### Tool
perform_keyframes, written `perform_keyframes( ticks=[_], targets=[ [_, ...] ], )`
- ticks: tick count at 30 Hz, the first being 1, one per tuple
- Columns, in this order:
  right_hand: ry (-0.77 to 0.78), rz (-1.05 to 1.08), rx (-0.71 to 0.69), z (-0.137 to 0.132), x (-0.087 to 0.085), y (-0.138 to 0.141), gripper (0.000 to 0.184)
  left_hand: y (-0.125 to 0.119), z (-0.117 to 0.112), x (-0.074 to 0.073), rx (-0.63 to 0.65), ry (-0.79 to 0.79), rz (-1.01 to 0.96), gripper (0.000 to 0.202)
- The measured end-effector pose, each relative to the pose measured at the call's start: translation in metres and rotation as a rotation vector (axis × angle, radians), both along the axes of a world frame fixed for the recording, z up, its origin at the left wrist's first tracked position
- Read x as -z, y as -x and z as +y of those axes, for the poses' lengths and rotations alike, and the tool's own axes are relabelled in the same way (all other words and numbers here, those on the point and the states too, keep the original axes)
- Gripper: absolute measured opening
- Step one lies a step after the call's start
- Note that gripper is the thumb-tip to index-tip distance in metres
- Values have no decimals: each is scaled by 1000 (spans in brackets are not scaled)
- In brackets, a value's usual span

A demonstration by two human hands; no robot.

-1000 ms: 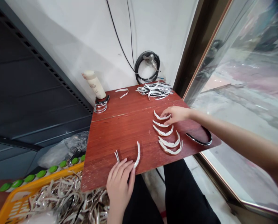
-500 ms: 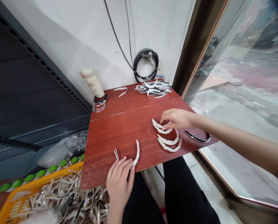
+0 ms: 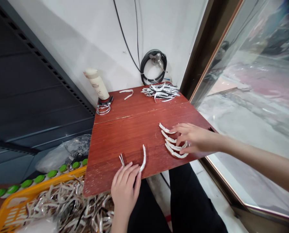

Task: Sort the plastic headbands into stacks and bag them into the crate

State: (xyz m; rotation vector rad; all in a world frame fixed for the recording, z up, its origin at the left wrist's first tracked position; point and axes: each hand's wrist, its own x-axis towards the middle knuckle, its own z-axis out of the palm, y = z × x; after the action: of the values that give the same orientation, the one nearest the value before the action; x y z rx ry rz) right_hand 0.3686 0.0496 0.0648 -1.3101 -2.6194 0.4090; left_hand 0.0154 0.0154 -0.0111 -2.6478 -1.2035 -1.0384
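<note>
My left hand (image 3: 125,187) lies flat at the front edge of the red-brown wooden table (image 3: 125,129), fingers stretched out over a white curved headband piece (image 3: 143,158). My right hand (image 3: 195,138) rests over a bunched row of white curved pieces (image 3: 171,145) near the table's right edge, its fingers partly curled over them. Whether it grips any of them is hidden. A black curved band lies under this hand, out of sight.
At the back stand a white tube (image 3: 97,84) on metal rings (image 3: 103,108), a pile of strips (image 3: 161,90) and a coiled black cable (image 3: 154,66). An orange basket (image 3: 37,194) of strips sits lower left. A glass window (image 3: 251,90) bounds the right side.
My right hand has drawn toward me along the row, pushing the spread white pieces closer together, and now covers the black band. My left hand has stayed put.
</note>
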Motion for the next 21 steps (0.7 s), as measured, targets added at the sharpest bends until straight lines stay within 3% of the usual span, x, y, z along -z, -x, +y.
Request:
perform_keyframes(
  ticks=[4, 7, 12, 14, 17, 21],
  targets=[
    [-101, -4, 15, -14, 9, 3, 11, 0, 0, -2, -3, -11, -10, 16],
    [-38, 85, 78, -11, 12, 3, 20, 0, -1, -2, -6, 1, -21, 17],
    [52, 69, 123, -7, 21, 6, 108, 0, -2, -1, -5, 30, -59, 18],
    [14, 42, 129, -16, 35, 7, 101, 0, -2, -1, -7, 30, -67, 19],
    [-119, 32, 189, -39, 61, 8, 60, 0, -2, -2, -10, 25, -82, 20],
    [-230, -2, 221, -53, 77, 11, 72, 1, 0, -1, 3, 0, -100, 22]
  ],
)
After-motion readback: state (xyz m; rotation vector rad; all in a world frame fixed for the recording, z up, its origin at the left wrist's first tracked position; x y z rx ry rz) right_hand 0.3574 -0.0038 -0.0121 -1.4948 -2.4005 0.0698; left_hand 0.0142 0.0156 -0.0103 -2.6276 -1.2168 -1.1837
